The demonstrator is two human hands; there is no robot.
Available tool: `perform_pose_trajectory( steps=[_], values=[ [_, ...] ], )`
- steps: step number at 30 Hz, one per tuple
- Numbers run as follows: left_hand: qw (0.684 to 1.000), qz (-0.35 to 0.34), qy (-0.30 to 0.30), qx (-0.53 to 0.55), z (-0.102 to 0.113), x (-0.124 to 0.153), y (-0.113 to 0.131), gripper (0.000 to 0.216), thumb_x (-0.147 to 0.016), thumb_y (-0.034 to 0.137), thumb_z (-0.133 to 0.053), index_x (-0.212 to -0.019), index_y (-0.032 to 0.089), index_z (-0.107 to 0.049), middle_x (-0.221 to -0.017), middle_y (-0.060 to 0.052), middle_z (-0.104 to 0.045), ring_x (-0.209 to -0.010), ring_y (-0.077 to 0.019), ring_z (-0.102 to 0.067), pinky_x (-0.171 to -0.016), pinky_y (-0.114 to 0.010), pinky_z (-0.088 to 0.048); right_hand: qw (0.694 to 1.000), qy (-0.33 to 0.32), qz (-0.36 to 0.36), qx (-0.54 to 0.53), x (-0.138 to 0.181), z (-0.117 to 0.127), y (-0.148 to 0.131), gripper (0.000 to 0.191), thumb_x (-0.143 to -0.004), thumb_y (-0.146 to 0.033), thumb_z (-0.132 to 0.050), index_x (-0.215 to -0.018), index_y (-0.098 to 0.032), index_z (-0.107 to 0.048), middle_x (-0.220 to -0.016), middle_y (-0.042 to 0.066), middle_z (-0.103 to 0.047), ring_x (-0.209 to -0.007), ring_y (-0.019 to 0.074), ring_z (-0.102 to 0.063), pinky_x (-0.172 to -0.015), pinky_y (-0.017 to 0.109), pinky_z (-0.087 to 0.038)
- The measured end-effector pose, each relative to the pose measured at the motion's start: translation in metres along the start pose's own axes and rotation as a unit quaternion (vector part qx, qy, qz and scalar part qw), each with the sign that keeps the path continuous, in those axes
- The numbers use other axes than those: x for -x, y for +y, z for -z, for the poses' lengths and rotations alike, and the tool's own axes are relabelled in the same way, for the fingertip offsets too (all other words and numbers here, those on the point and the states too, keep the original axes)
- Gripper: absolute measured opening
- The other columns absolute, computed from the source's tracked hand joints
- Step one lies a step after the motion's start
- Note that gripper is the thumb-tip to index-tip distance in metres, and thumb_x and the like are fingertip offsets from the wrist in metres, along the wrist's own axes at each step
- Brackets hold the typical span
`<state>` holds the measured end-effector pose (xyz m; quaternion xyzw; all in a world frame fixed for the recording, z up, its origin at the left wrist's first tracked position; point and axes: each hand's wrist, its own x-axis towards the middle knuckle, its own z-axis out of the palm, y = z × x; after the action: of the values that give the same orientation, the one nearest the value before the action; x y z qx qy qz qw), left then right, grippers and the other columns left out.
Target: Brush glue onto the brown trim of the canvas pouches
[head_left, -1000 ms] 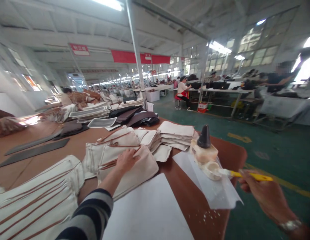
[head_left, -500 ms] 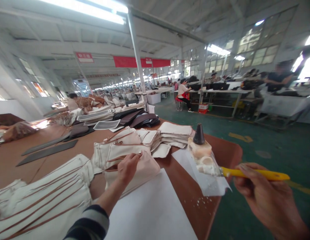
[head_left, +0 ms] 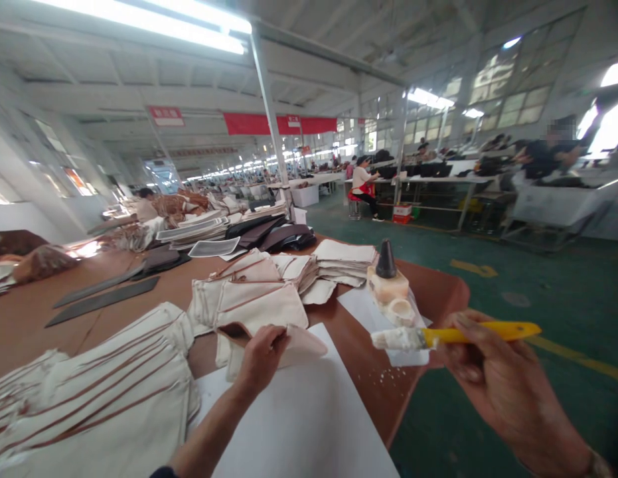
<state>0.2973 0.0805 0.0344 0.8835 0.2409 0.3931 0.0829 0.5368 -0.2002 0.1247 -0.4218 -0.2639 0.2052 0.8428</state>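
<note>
My left hand (head_left: pixel 263 355) pinches the top edge of a cream fabric pocket piece (head_left: pixel 303 346), which tilts over a large white sheet (head_left: pixel 309 411) on the table. A brown opening shows at the piece's left end. In my right hand (head_left: pixel 502 378) is a yellow-handled brush (head_left: pixel 445 336), held level with its bristles pointing left and caked in white paste. Just beyond the bristles stands a glue bottle (head_left: pixel 388 282) with a black cone nozzle, crusted with dried glue, on a smaller white sheet (head_left: pixel 356 309).
Cream pieces with brown trim (head_left: pixel 114 385) lie fanned at the left. More stacked cream pieces (head_left: pixel 343 259) sit behind my left hand. Dark strips (head_left: pixel 104 302) and panels lie farther back on the brown table (head_left: pixel 358 352). Co-workers sit and stand in the background.
My left hand has drawn the cream piece nearer and away from the stack, over the white sheet. The brush has moved left, off the glue-covered spot beside the bottle.
</note>
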Motion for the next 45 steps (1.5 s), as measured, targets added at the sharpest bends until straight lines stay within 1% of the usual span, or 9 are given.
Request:
perform_pose_trajectory(
  steps=[3, 8, 15, 19, 25, 31, 38, 42, 45],
  values=[
    [0.998, 0.006, -0.014, 0.054, 0.015, 0.016, 0.041, 0.009, -0.091, 0.029, -0.063, -0.090, 0.021, -0.068, -0.083, -0.002, -0.070, -0.078, -0.0157, -0.065, -0.073, -0.025, -0.051, 0.997, -0.066, 0.020, 0.029, 0.009, -0.010, 0.004, 0.032, -0.088, -0.041, -0.079, -0.079, -0.016, -0.062, -0.057, -0.002, -0.044, -0.046, 0.0067, -0.036, -0.039, 0.012, -0.030],
    [0.971, 0.118, -0.043, 0.203, 0.028, 0.043, 0.099, 0.010, -0.077, 0.019, -0.071, -0.077, 0.020, -0.062, -0.071, 0.003, -0.067, -0.065, -0.0119, -0.061, -0.063, -0.021, -0.049, 0.983, -0.134, 0.029, 0.119, 0.022, -0.015, 0.014, 0.032, -0.094, -0.046, -0.072, -0.087, -0.017, -0.061, -0.062, -0.002, -0.049, -0.050, 0.0089, -0.043, -0.044, 0.015, -0.035],
    [0.949, 0.151, -0.081, 0.266, 0.029, 0.060, 0.126, 0.027, -0.074, 0.017, -0.069, -0.071, 0.022, -0.042, -0.070, 0.005, -0.068, -0.064, -0.0106, -0.059, -0.063, -0.021, -0.047, 0.952, -0.192, 0.072, 0.225, 0.038, -0.029, 0.025, 0.031, -0.099, -0.040, -0.061, -0.079, -0.016, -0.059, -0.055, -0.003, -0.048, -0.048, 0.0100, -0.042, -0.046, 0.019, -0.033],
    [0.957, 0.133, -0.083, 0.246, 0.032, 0.067, 0.132, 0.032, -0.076, 0.014, -0.069, -0.068, 0.021, -0.038, -0.070, 0.006, -0.067, -0.062, -0.0097, -0.059, -0.061, -0.019, -0.046, 0.926, -0.160, 0.152, 0.307, 0.029, -0.031, 0.028, 0.029, -0.097, -0.037, -0.059, -0.077, -0.015, -0.061, -0.059, -0.001, -0.052, -0.052, 0.0117, -0.048, -0.050, 0.021, -0.038],
    [0.966, 0.059, -0.075, 0.239, 0.028, 0.081, 0.131, 0.032, -0.080, 0.009, -0.066, -0.070, 0.021, -0.038, -0.074, 0.005, -0.068, -0.066, -0.0097, -0.063, -0.062, -0.018, -0.049, 0.943, -0.162, 0.104, 0.271, 0.042, -0.024, 0.023, 0.029, -0.099, -0.037, -0.056, -0.078, -0.017, -0.060, -0.053, -0.004, -0.047, -0.044, 0.0107, -0.043, -0.043, 0.021, -0.034],
    [0.983, -0.092, -0.025, 0.160, 0.029, 0.089, 0.132, 0.028, -0.090, 0.006, -0.059, -0.074, 0.021, -0.042, -0.075, 0.003, -0.066, -0.068, -0.0101, -0.060, -0.064, -0.020, -0.048, 0.918, -0.150, 0.152, 0.335, 0.045, -0.013, 0.022, 0.027, -0.099, -0.034, -0.057, -0.078, -0.016, -0.061, -0.056, -0.003, -0.050, -0.050, 0.0105, -0.046, -0.050, 0.021, -0.037],
    [0.939, -0.341, -0.032, 0.041, 0.049, 0.111, 0.137, 0.027, -0.097, 0.005, -0.040, -0.087, 0.017, -0.062, -0.100, -0.007, -0.078, -0.088, -0.0155, -0.069, -0.101, -0.036, -0.051, 0.960, -0.154, -0.006, 0.234, 0.059, 0.006, 0.023, 0.029, -0.098, -0.040, -0.063, -0.081, -0.017, -0.060, -0.058, -0.003, -0.053, -0.046, 0.0092, -0.045, -0.044, 0.019, -0.032],
    [0.923, -0.385, -0.020, 0.003, 0.055, 0.121, 0.141, 0.028, -0.092, 0.006, -0.040, -0.078, 0.017, -0.061, -0.100, -0.009, -0.079, -0.090, -0.0175, -0.070, -0.099, -0.035, -0.053, 0.949, -0.185, -0.020, 0.256, 0.080, 0.001, 0.022, 0.031, -0.099, -0.040, -0.060, -0.079, -0.016, -0.062, -0.057, -0.002, -0.052, -0.047, 0.0092, -0.044, -0.045, 0.019, -0.034],
    [0.919, -0.394, -0.027, -0.007, 0.055, 0.124, 0.143, 0.026, -0.089, 0.006, -0.042, -0.074, 0.018, -0.060, -0.102, -0.010, -0.079, -0.090, -0.0181, -0.070, -0.098, -0.036, -0.054, 0.919, -0.267, -0.035, 0.288, 0.088, -0.004, 0.011, 0.029, -0.100, -0.034, -0.056, -0.078, -0.016, -0.061, -0.055, -0.003, -0.048, -0.049, 0.0088, -0.043, -0.047, 0.018, -0.035]
  ],
)
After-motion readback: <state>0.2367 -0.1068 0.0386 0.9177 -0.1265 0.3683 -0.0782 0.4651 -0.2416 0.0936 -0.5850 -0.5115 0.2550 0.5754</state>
